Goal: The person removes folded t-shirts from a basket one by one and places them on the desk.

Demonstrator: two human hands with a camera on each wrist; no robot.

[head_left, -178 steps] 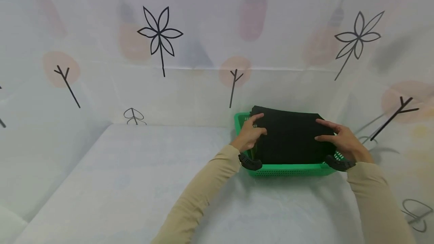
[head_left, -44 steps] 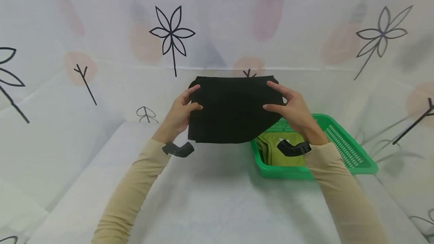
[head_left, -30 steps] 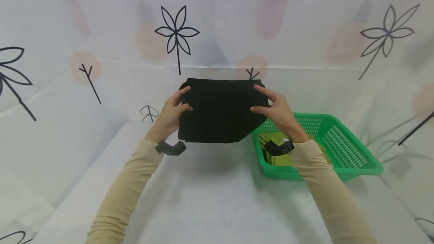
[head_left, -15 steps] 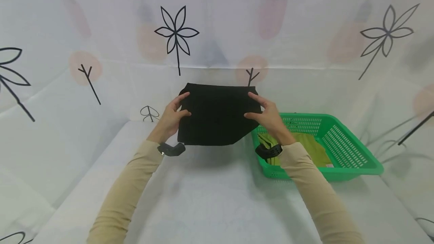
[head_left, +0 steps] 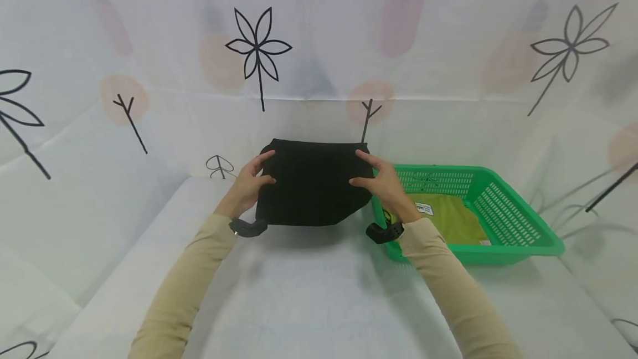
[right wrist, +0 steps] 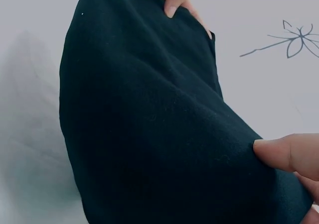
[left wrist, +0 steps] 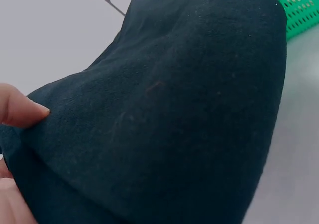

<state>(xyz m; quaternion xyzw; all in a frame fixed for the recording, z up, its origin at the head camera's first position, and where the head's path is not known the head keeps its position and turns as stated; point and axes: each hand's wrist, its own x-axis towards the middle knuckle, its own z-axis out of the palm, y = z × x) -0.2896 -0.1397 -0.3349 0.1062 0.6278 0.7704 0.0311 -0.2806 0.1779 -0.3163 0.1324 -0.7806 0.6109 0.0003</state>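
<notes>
While a white-covered table (head_left: 309,298) spreads below, a green basket (head_left: 523,250) stands at its right. Left of it, raised above the table, is a black cloth (head_left: 314,184); inside lies an olive-green cloth (head_left: 459,221). Left hand (head_left: 245,188) and right hand (head_left: 387,188), apart, pinch the black cloth's sides. The olive-green cloth bears a white label (head_left: 424,209) — print too small to read.

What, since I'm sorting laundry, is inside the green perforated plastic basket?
An olive cloth with a white printed label lies in the basket. The right arm's beige sleeve hides part; anything beneath the cloth cannot be seen.
</notes>
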